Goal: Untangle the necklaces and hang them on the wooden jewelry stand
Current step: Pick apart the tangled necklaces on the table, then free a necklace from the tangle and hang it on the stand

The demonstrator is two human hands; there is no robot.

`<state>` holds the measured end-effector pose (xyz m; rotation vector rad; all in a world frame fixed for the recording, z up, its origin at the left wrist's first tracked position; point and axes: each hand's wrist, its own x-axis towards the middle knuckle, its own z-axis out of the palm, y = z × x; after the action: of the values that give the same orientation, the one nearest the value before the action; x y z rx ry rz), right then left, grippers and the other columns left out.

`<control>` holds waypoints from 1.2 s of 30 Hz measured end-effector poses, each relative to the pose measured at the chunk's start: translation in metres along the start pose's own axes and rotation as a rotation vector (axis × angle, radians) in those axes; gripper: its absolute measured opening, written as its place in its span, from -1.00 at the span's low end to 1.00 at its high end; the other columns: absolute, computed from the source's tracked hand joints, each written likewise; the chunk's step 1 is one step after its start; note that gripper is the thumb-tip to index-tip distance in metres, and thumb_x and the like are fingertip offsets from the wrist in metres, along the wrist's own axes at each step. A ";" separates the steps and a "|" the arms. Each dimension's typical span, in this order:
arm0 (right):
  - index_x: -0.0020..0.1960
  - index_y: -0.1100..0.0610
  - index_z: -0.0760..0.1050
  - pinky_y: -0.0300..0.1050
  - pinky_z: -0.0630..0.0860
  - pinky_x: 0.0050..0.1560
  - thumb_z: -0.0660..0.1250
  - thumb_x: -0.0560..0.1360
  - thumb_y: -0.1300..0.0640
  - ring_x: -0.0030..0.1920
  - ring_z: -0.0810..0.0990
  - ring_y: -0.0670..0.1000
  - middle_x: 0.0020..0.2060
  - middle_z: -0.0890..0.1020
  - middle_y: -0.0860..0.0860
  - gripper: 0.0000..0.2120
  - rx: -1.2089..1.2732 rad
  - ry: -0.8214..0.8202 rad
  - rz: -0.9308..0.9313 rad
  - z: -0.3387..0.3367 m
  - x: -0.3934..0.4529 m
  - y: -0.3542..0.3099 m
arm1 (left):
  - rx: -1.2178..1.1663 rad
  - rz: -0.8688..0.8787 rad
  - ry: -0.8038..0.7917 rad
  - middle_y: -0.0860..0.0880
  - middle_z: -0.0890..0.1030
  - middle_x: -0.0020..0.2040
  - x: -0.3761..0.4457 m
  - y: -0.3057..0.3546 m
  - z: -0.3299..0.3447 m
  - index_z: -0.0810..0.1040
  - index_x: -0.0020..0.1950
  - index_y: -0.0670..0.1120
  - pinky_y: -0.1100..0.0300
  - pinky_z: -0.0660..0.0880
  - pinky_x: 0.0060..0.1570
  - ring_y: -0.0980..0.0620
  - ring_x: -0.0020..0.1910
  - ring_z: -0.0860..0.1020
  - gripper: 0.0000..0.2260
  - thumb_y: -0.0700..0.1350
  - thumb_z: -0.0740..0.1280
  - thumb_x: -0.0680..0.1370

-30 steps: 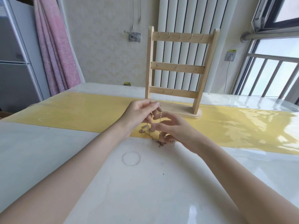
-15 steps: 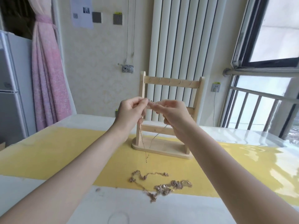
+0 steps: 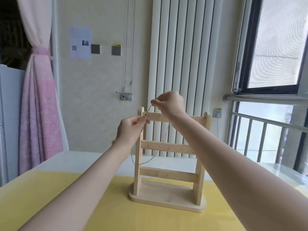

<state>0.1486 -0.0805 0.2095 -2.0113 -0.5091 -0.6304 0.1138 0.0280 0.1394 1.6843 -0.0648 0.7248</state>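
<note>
Head view: both hands raised at the stand's (image 3: 168,170) top rail. Left hand (image 3: 131,129) pinches one end of a necklace (image 3: 150,160) at the rail's 9 o'clock end; right hand (image 3: 170,104) pinches it higher, at 12 o'clock, chain taut between, likely to settle it on a peg. The loop sags behind the middle rail. Half a second ago the hands were lower and a tangled heap lay on the yellow bench (image 3: 50,189); now out of view.

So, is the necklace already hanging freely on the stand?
No, both hands, left and right, pinch the necklace at the stand's top rail.
</note>
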 end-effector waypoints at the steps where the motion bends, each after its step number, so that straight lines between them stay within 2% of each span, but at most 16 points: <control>1: -0.30 0.28 0.56 -0.19 0.30 -0.42 0.34 0.43 0.19 -0.36 0.45 0.07 -0.44 0.47 0.08 -0.82 -0.071 0.007 -0.019 0.003 0.006 0.001 | 0.004 -0.007 0.004 0.01 0.30 -0.46 0.004 -0.002 0.002 0.60 -0.25 -0.04 0.19 0.14 -0.44 0.05 -0.50 0.22 -0.76 -0.10 0.22 0.56; 3: -0.27 0.30 0.54 -0.15 0.34 -0.36 0.31 0.43 0.20 -0.29 0.51 0.18 -0.39 0.53 0.14 -0.82 -0.196 0.014 -0.045 0.008 0.014 0.005 | 0.020 -0.020 0.012 0.01 0.31 -0.46 0.010 -0.005 0.006 0.60 -0.25 -0.03 0.21 0.14 -0.45 0.04 -0.49 0.22 -0.76 -0.08 0.23 0.56; 6: -0.10 0.29 0.59 -0.10 0.46 -0.25 0.29 0.45 0.21 -0.11 0.61 0.22 -0.16 0.65 0.18 -0.84 -0.341 0.028 -0.101 0.010 0.015 0.011 | 0.054 -0.032 0.021 0.01 0.34 -0.47 0.014 -0.010 0.011 0.59 -0.26 -0.02 0.23 0.16 -0.47 0.05 -0.50 0.25 -0.77 -0.08 0.23 0.55; 11: -0.06 0.26 0.54 -0.05 0.43 -0.23 0.18 0.54 0.16 -0.14 0.55 0.23 -0.13 0.59 0.14 -0.79 -0.645 0.032 -0.363 0.005 -0.007 0.015 | 0.150 0.020 -0.001 0.00 0.40 -0.47 0.009 -0.019 0.014 0.58 -0.26 -0.05 0.23 0.22 -0.42 0.03 -0.47 0.33 -0.76 -0.10 0.20 0.55; 13: -0.07 0.25 0.50 -0.06 0.38 -0.27 0.13 0.57 0.14 -0.16 0.53 0.21 -0.14 0.56 0.11 -0.77 -0.713 0.008 -0.486 0.003 -0.018 0.016 | 0.186 0.060 -0.026 0.02 0.41 -0.49 0.006 -0.024 0.015 0.56 -0.28 -0.03 0.22 0.26 -0.39 0.06 -0.47 0.36 -0.75 -0.12 0.19 0.55; 15: -0.14 0.23 0.45 -0.09 0.31 -0.30 0.11 0.58 0.15 -0.21 0.49 0.18 -0.20 0.51 0.09 -0.78 -0.747 -0.044 -0.528 0.003 -0.028 0.019 | 0.178 0.070 -0.044 0.03 0.42 -0.51 0.003 -0.029 0.013 0.54 -0.30 -0.03 0.23 0.29 -0.41 0.11 -0.52 0.37 -0.74 -0.13 0.18 0.56; 18: -0.17 0.19 0.42 -0.10 0.29 -0.31 0.11 0.57 0.19 -0.27 0.44 0.18 -0.28 0.46 0.10 -0.81 -0.750 -0.159 -0.433 0.008 -0.041 0.029 | 0.130 0.048 -0.083 0.03 0.46 -0.49 0.000 -0.039 0.011 0.53 -0.31 -0.06 0.33 0.33 -0.47 0.15 -0.58 0.36 -0.72 -0.15 0.18 0.57; 21: -0.12 0.25 0.50 -0.13 0.30 -0.32 0.13 0.54 0.20 -0.23 0.50 0.19 -0.26 0.51 0.10 -0.80 -0.684 -0.175 -0.334 0.015 -0.046 0.042 | 0.079 0.023 -0.128 -0.02 0.51 -0.40 -0.007 -0.044 0.007 0.54 -0.29 -0.08 0.42 0.35 -0.46 0.20 -0.54 0.42 -0.72 -0.18 0.18 0.58; 25: -0.07 0.27 0.57 -0.09 0.41 -0.33 0.15 0.51 0.23 -0.12 0.58 0.19 -0.15 0.63 0.15 -0.77 -0.609 -0.153 -0.262 0.024 -0.049 0.057 | 0.119 -0.002 -0.164 -0.01 0.55 -0.34 -0.016 -0.047 0.001 0.61 -0.07 -0.21 0.44 0.40 -0.39 0.23 -0.49 0.48 -0.77 -0.20 0.16 0.57; 27: -0.08 0.29 0.57 -0.05 0.46 -0.30 0.15 0.49 0.25 -0.11 0.58 0.21 -0.12 0.63 0.17 -0.78 -0.578 -0.154 -0.230 0.028 -0.051 0.061 | 0.161 -0.005 -0.178 0.01 0.57 -0.31 -0.019 -0.050 -0.003 0.62 -0.04 -0.17 0.34 0.45 -0.26 0.19 -0.40 0.52 -0.78 -0.17 0.18 0.58; 30: -0.06 0.27 0.55 0.03 0.55 -0.17 0.18 0.48 0.25 -0.12 0.58 0.19 -0.10 0.62 0.16 -0.82 -0.547 -0.147 -0.216 0.027 -0.065 0.061 | 0.268 0.007 -0.133 0.04 0.58 -0.26 -0.029 -0.058 -0.013 0.58 -0.13 -0.03 0.09 0.53 0.00 0.03 -0.19 0.57 -0.85 -0.13 0.23 0.56; 32: -0.04 0.25 0.56 0.05 0.55 -0.08 0.21 0.47 0.26 -0.10 0.58 0.17 -0.10 0.64 0.14 -0.83 -0.476 -0.140 -0.212 0.020 -0.084 0.062 | 0.313 0.016 -0.063 0.05 0.57 -0.20 -0.046 -0.061 -0.020 0.56 -0.09 -0.03 0.12 0.53 0.02 0.02 -0.12 0.58 -0.91 -0.15 0.26 0.53; 34: -0.08 0.25 0.60 -0.06 0.53 -0.06 0.24 0.46 0.30 -0.11 0.60 0.10 -0.12 0.67 0.13 -0.83 -0.370 -0.248 -0.173 0.011 -0.116 0.068 | 0.368 0.013 -0.134 0.08 0.57 -0.17 -0.076 -0.063 -0.024 0.55 -0.08 -0.01 0.34 0.46 -0.10 0.13 -0.16 0.54 -0.95 -0.14 0.31 0.51; 36: -0.09 0.25 0.63 -0.32 0.45 -0.17 0.28 0.46 0.30 -0.15 0.57 -0.01 -0.13 0.68 0.10 -0.85 -0.296 -0.397 -0.108 0.005 -0.153 0.080 | 0.496 0.000 -0.337 0.14 0.57 -0.17 -0.110 -0.069 -0.024 0.56 -0.13 0.04 0.36 0.41 -0.18 0.14 -0.16 0.52 -0.96 -0.11 0.36 0.48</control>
<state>0.0767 -0.1298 0.0606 -2.4195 -0.8029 -0.3838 0.0449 0.0301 0.0269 2.2711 -0.1291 0.4699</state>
